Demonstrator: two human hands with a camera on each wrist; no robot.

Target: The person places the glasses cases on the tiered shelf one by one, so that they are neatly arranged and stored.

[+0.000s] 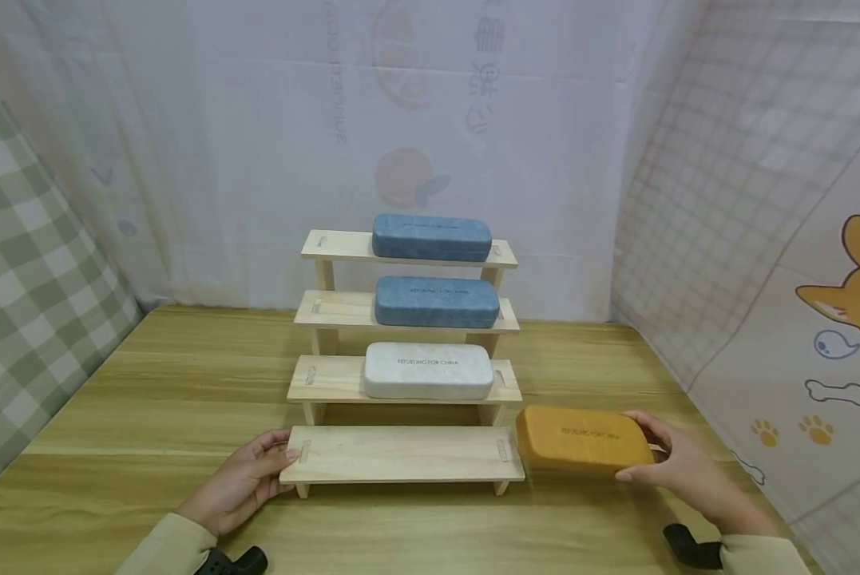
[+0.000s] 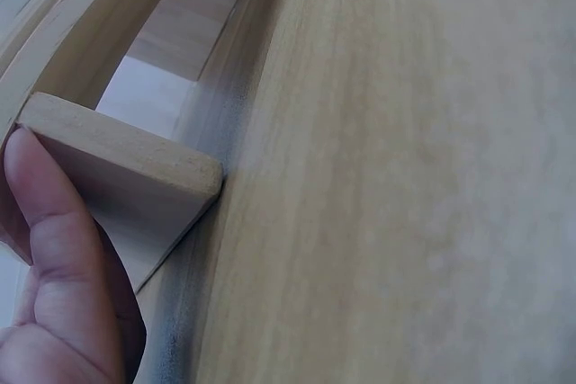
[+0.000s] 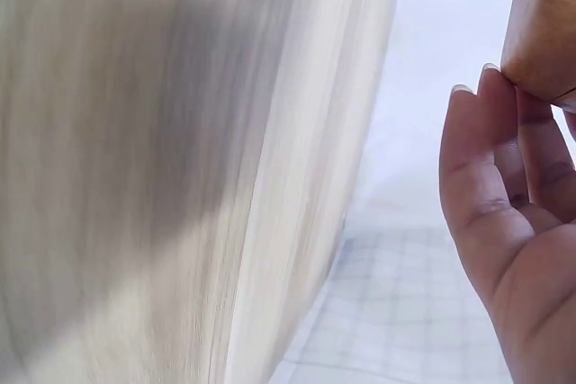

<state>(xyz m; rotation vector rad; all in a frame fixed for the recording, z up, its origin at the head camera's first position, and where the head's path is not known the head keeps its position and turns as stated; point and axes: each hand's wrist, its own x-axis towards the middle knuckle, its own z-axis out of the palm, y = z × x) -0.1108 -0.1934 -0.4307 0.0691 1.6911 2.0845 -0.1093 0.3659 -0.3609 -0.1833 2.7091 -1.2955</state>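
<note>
A yellow-orange glasses case (image 1: pixel 584 438) with dark lettering is held by its right end in my right hand (image 1: pixel 677 463), thumb at the front and fingers behind. It is right of the lowest shelf of a stepped wooden display stand (image 1: pixel 401 457). In the right wrist view only a corner of the case (image 3: pixel 544 33) shows above the fingers. My left hand (image 1: pixel 246 479) grips the left end of that lowest shelf. In the left wrist view the thumb (image 2: pixel 67 258) lies against the stand's wood (image 2: pixel 126 146).
A white case (image 1: pixel 430 370) lies on the second shelf up. Above it are a blue case (image 1: pixel 437 302) and, on the top shelf, another blue case (image 1: pixel 432 238). The stand is on a wood-grain table (image 1: pixel 185 383), with cloth (image 1: pixel 257 160) hanging behind and at both sides.
</note>
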